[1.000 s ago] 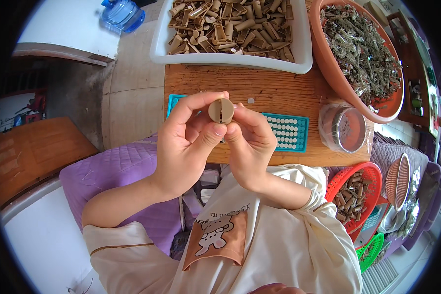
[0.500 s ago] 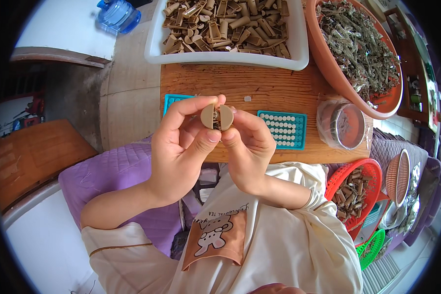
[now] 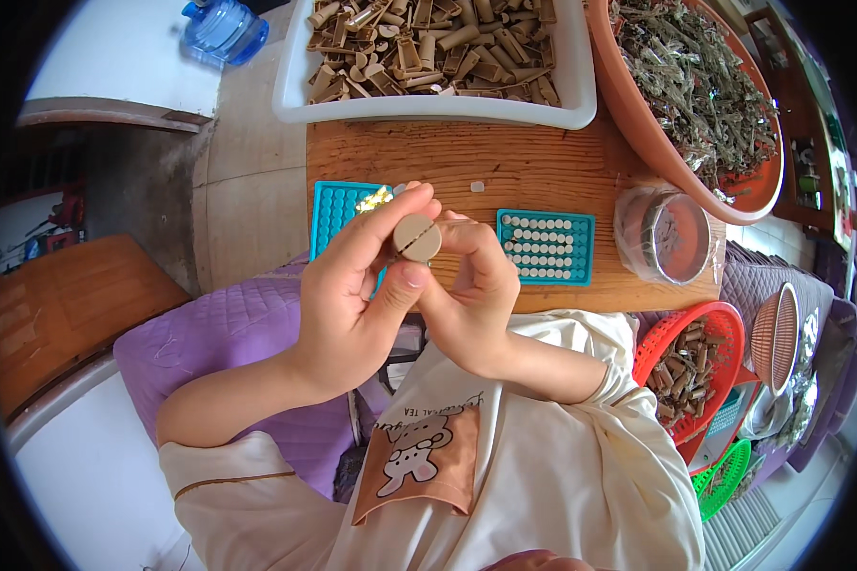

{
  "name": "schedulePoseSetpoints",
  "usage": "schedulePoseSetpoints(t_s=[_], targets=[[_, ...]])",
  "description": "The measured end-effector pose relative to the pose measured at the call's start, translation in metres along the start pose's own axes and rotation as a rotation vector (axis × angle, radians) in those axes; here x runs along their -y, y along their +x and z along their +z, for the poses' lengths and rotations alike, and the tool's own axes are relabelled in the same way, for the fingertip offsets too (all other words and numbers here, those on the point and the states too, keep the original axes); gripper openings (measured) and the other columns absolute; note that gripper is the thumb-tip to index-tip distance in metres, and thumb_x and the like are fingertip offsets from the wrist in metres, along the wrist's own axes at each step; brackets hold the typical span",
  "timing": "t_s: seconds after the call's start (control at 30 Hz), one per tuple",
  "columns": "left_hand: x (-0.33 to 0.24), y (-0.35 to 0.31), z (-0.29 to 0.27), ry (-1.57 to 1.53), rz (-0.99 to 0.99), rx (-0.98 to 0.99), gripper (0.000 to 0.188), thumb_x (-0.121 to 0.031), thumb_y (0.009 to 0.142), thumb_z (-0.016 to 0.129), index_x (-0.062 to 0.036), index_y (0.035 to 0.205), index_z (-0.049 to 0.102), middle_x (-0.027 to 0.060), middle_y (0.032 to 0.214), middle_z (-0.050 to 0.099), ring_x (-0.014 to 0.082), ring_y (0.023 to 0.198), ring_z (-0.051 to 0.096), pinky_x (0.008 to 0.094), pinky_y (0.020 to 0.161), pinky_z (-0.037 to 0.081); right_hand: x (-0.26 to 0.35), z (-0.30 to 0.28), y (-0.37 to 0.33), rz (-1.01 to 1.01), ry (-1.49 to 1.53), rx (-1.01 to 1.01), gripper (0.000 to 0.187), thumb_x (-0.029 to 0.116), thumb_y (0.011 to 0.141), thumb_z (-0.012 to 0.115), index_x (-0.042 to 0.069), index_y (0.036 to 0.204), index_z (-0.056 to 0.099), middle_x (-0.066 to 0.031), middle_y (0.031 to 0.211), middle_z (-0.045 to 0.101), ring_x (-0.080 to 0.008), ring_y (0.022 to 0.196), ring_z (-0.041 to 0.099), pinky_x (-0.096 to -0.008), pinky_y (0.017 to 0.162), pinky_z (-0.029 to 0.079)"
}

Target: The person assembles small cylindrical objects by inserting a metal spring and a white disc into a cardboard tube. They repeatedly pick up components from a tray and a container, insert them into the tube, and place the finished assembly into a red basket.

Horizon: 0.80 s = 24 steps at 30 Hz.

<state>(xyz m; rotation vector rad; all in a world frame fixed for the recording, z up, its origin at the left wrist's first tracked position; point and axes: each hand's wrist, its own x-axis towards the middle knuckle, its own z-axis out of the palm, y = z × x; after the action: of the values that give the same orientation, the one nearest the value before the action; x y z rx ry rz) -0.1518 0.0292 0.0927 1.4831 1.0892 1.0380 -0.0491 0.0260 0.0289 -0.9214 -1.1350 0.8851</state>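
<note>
A tan plastic cylinder casing is held up over the table edge, its round end toward me. It is made of two half-shells that meet along a narrow slanting seam. My left hand grips it with the index finger over the top and the thumb below. My right hand pinches its right side, index finger curled and thumb underneath. What sits inside the casing is hidden. Behind my left hand lies a teal tray with a shiny gold piece by it. Another teal tray, holding rows of small white discs, lies right.
At the back, a white bin is full of loose tan half-shells. An orange basin of wiry grey parts overhangs the table's right side. Near it stands a plastic-wrapped round tin. A red basket of tan cylinders sits lower right.
The two half-shells have come together, from a wide gap with parts showing to a thin seam. The casing has turned so the seam slants, and the right fingers have curled in.
</note>
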Motion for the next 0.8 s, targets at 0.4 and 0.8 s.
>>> schedulePoseSetpoints(t_s=[0.4, 0.8], targets=[[0.005, 0.003, -0.005, 0.371, 0.292, 0.102, 0.048, -0.048, 0.080, 0.048, -0.0012, 0.089, 0.049, 0.0079, 0.080, 0.055, 0.0264, 0.087, 0.056, 0.0361, 0.078, 0.043, 0.013, 0.001, 0.000, -0.003, -0.140, 0.430, 0.012, 0.011, 0.066, 0.059, 0.004, 0.075, 0.055, -0.0108, 0.071, 0.056, -0.0277, 0.064, 0.056, -0.0346, 0.053, 0.044], [0.009, 0.002, -0.001, 0.341, 0.098, 0.085, 0.034, -0.033, 0.079, 0.057, -0.0022, 0.089, 0.049, 0.0092, 0.079, 0.052, 0.0199, 0.074, 0.053, 0.0289, 0.068, 0.042, 0.001, 0.006, -0.009, 0.089, 0.019, 0.416, 0.006, 0.007, 0.069, 0.054, 0.004, 0.074, 0.054, -0.0101, 0.069, 0.056, -0.0285, 0.064, 0.056, -0.0353, 0.052, 0.044]])
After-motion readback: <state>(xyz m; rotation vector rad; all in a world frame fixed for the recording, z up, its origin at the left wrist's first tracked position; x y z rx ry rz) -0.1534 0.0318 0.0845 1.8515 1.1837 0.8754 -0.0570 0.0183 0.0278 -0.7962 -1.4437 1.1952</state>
